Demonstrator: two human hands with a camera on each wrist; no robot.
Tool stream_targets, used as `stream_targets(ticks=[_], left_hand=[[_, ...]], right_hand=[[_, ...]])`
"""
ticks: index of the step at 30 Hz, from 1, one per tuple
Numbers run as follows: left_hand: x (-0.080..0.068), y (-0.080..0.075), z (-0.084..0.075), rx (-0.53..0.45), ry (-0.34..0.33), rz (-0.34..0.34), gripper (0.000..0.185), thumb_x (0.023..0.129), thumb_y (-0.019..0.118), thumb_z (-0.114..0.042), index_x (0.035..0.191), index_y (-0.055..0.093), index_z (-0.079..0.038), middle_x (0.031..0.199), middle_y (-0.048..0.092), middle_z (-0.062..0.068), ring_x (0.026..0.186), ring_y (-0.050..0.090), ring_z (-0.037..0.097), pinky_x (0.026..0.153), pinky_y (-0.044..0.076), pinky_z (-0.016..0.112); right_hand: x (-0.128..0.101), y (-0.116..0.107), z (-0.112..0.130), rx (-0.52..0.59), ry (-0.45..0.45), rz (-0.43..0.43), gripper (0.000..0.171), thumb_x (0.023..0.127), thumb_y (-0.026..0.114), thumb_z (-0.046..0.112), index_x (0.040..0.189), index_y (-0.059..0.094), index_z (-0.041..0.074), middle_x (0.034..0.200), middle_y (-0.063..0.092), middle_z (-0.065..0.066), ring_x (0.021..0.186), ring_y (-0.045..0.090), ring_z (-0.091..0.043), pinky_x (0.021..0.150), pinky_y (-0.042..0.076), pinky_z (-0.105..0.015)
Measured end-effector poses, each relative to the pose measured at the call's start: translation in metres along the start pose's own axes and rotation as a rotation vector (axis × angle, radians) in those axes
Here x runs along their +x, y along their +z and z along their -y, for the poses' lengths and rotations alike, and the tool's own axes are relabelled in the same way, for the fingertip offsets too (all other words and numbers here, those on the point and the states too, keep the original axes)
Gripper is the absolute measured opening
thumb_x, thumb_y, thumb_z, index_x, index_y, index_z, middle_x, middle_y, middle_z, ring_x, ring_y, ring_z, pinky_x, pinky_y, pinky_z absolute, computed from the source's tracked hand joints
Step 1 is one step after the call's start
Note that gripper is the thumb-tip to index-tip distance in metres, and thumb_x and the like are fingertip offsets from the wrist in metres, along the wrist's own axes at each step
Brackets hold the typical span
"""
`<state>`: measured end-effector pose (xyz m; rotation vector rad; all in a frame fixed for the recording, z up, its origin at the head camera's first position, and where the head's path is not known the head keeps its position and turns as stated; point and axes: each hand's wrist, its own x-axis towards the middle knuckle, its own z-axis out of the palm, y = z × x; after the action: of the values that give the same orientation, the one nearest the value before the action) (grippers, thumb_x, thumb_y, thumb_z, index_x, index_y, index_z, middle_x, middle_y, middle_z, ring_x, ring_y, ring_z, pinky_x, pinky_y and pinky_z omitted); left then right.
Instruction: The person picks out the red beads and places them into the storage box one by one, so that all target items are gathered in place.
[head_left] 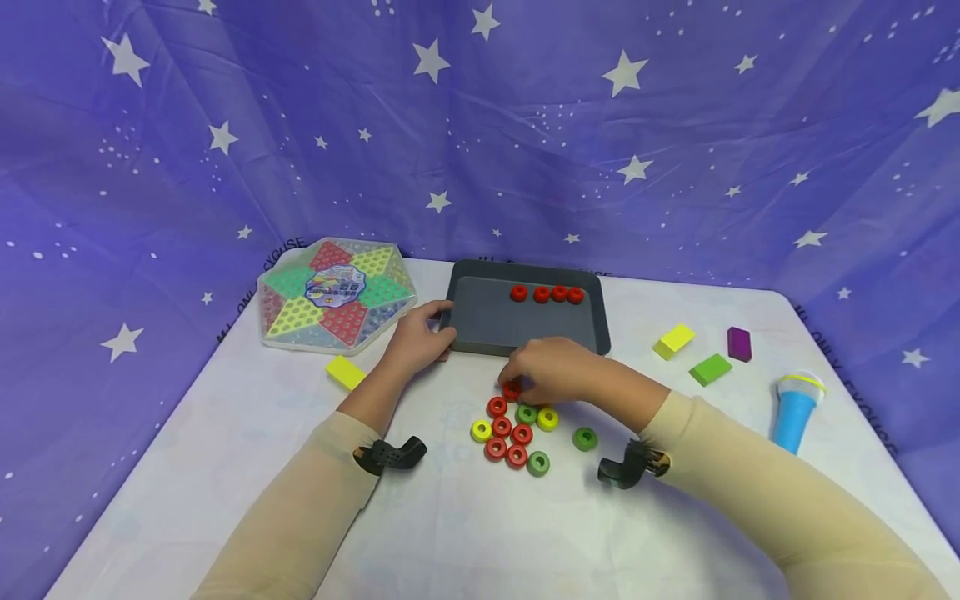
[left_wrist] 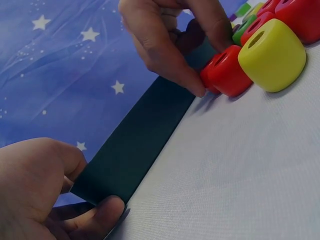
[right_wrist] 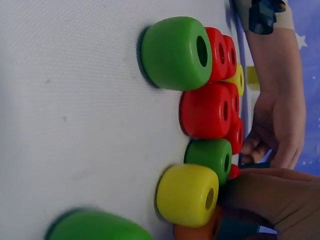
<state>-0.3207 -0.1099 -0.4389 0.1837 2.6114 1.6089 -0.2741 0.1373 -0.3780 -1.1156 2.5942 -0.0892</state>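
The right hand point(head_left: 551, 371) lies on the counter point(head_left: 450, 525) just in front of the dark gray tray point(head_left: 487, 321), its fingers curled down and pinching a red ring point(head_left: 512, 390) at the far end of a cluster of rings. The left wrist view shows the fingertips point(left_wrist: 192, 87) pressed against that red ring point(left_wrist: 225, 72), which sits on the counter right beside the tray's near edge, with a yellow ring point(left_wrist: 272, 55) touching it on the other side. The left hand point(head_left: 422, 337) grips the near left corner of the tray, thumb curled under the rim point(left_wrist: 107, 207).

The other loose rings point(head_left: 517, 433), red, green and yellow, lie packed together on the counter just behind the pinched one; one green ring point(head_left: 585, 438) sits a little apart to the right. Four red rings point(head_left: 547, 293) stand in a row at the far side of the tray.

A hexagonal game board point(head_left: 335, 292) lies to the left of the tray, with a yellow block point(head_left: 345, 372) near it. To the right are another yellow block point(head_left: 673, 340), a green block point(head_left: 710, 369), a purple block point(head_left: 738, 343) and a blue toy microphone point(head_left: 797, 411). A blue starry cloth point(head_left: 480, 125) hangs behind.
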Motion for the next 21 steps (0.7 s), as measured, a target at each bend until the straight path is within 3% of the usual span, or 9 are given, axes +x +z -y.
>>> stream_targets(ticks=[5,13,21], left_hand=[[-0.002,-0.001,-0.001,-0.008,-0.006,0.006,0.055,0.089,0.06,-0.017,0.144,0.056,-0.015,0.134,0.056,0.009,0.057,0.067,0.018,0.061,0.059,0.034],[-0.002,0.0,-0.002,-0.041,-0.018,0.015,0.053,0.09,0.061,-0.016,0.143,0.056,-0.015,0.134,0.054,0.009,0.06,0.066,0.019,0.057,0.06,0.034],[-0.003,-0.001,-0.001,-0.013,-0.025,0.008,0.053,0.089,0.062,-0.018,0.142,0.057,-0.017,0.133,0.053,0.009,0.06,0.064,0.02,0.056,0.059,0.034]], right_hand=[[-0.004,-0.009,-0.004,0.045,-0.003,-0.041,0.034,0.088,0.076,0.029,0.121,0.074,0.026,0.11,0.072,0.012,0.099,0.064,-0.011,0.09,0.056,-0.039],[-0.008,-0.041,-0.022,0.09,-0.031,-0.165,0.03,0.088,0.077,0.027,0.117,0.075,0.023,0.101,0.072,0.012,0.095,0.068,-0.015,0.083,0.056,-0.035],[0.012,-0.058,-0.045,0.069,0.067,-0.223,0.03,0.089,0.075,0.028,0.119,0.073,0.02,0.096,0.07,0.006,0.081,0.061,-0.015,0.068,0.053,-0.033]])
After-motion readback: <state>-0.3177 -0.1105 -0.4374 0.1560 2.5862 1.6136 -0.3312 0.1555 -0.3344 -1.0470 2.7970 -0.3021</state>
